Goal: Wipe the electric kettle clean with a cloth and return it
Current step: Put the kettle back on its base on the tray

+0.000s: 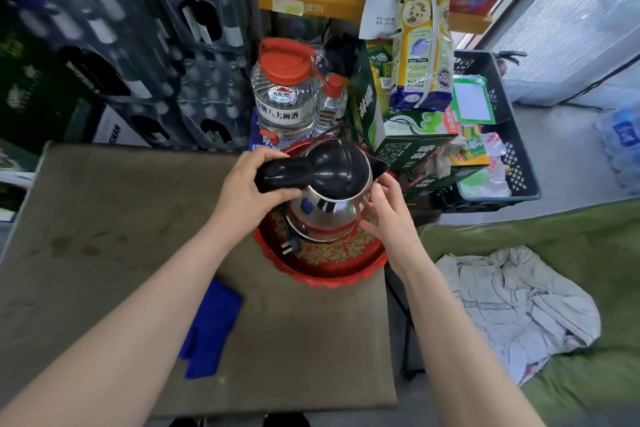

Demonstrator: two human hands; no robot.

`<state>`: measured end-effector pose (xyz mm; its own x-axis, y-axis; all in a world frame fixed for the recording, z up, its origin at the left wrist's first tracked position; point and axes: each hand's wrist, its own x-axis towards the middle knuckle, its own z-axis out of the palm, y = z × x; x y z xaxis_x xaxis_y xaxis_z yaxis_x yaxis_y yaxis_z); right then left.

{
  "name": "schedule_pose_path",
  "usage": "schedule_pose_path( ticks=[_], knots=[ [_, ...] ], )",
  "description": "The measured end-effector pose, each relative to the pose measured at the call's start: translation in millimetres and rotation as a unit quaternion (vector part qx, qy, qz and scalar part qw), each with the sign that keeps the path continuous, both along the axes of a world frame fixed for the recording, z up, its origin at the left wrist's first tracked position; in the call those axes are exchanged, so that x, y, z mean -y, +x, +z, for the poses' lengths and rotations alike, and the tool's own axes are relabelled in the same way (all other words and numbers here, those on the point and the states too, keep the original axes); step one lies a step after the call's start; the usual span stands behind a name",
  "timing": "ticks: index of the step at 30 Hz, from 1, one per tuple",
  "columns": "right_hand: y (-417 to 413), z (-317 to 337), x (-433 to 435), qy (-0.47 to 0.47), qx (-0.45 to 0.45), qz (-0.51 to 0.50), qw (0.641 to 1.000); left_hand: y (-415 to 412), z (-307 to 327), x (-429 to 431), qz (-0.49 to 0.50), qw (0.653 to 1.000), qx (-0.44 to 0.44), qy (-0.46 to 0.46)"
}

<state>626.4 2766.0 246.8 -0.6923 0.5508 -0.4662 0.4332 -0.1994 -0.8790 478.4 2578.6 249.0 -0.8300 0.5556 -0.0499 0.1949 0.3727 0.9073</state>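
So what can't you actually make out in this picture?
- Head view: the kettle base and cord are mostly hidden by the kettle's body.
- Left hand fingers curl under the handle, out of sight.
- The blue cloth is partly covered by the left forearm.
- The red tray pattern is too blurred to read.

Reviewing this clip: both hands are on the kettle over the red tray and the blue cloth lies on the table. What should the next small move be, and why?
Probably lift the shiny steel electric kettle with the black lid off the patterned red tray toward the bare tabletop. The left hand already grips its black handle, the right hand steadies its side, and the folded blue cloth lies unused near the left forearm, so wiping looks not yet begun.
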Motion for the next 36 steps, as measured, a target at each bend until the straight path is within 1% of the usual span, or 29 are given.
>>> schedule_pose_path(
  ticks=[4,7,10,12,14,16,18,19,21,22,24,26,31,34,36],
  knots=[
    [-4.2,-4.4,-0.5,0.001,-0.008,-0.011,1.000,0.4,-3.9,-3.3,0.019,0.999,-0.013,0.022],
    [-11.7,-6.6,-2.4,-0.013,-0.015,-0.025,1.000,-3.4,-7.3,-12.4,0.017,0.999,-0.029,0.017],
    [-16.3,-11.5,-2.8,0.000,-0.014,-0.016,1.000,-5.1,-13.9,-14.2,0.031,0.999,-0.027,0.023],
    [-16.4,-15.9,-3.0,0.007,-0.012,-0.006,1.000,-3.0,-21.6,-9.3,0.053,0.998,-0.008,0.029],
    [-11.0,-23.9,-7.4,0.017,0.002,-0.003,1.000,2.4,-36.5,0.6,0.070,0.996,0.031,0.037],
    [-0.6,-37.6,-19.2,0.043,0.026,-0.021,0.999,9.3,-59.0,14.2,0.074,0.994,0.070,0.037],
    [11.7,-56.9,-38.9,0.109,0.085,-0.043,0.989,15.0,-86.5,27.0,0.076,0.992,0.100,-0.020],
    [16.9,-66.8,-50.2,0.148,0.128,-0.045,0.980,18.1,-96.8,30.8,0.084,0.986,0.125,-0.077],
    [21.9,-85.5,-68.9,0.193,0.210,-0.030,0.958,27.1,-115.8,33.1,0.116,0.958,0.184,-0.187],
    [21.9,-95.6,-76.3,0.201,0.239,-0.015,0.950,31.7,-122.6,31.9,0.124,0.949,0.200,-0.208],
    [18.1,-113.6,-85.4,0.202,0.267,0.019,0.942,39.3,-136.1,27.3,0.137,0.949,0.213,-0.187],
    [11.8,-126.9,-89.2,0.203,0.270,0.031,0.941,41.7,-144.1,22.2,0.168,0.946,0.229,-0.154],
    [4.4,-142.5,-90.3,0.201,0.233,-0.015,0.951,40.8,-159.0,19.3,0.220,0.935,0.257,-0.104],
    [8.1,-145.6,-91.2,0.210,0.216,-0.035,0.953,43.8,-156.7,21.2,0.246,0.924,0.291,-0.042],
    [12.2,-143.4,-91.0,0.189,0.209,-0.041,0.959,47.5,-148.9,23.9,0.247,0.918,0.310,-0.009]
  ],
)
